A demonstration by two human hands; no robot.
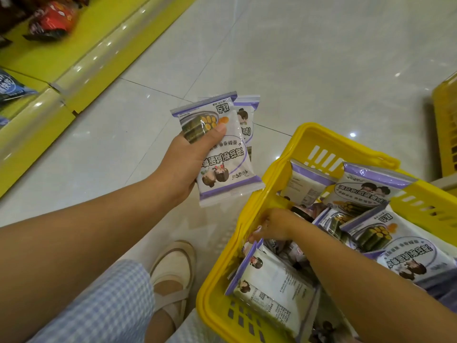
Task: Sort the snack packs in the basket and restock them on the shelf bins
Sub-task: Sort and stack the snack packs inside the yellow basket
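Observation:
My left hand [190, 159] grips two white-and-purple snack packs [222, 154] stacked together, thumb on the front one, held above the floor left of the basket. The yellow plastic basket [217, 293] stands at the lower right, filled with several packs of the same white-and-purple kind [371, 194]. My right hand [274, 225] reaches into the basket near its left wall, fingers curled down onto the top edge of a pack [269, 285] standing there. Whether it has a firm hold is hard to tell.
Yellow shelf bins [74, 63] run along the left edge, holding a red snack bag [52, 21] and a blue-black pack [12, 87]. A second yellow basket [445, 125] sits at the right edge. My beige shoe [173, 273] rests on the pale tiled floor beside the basket.

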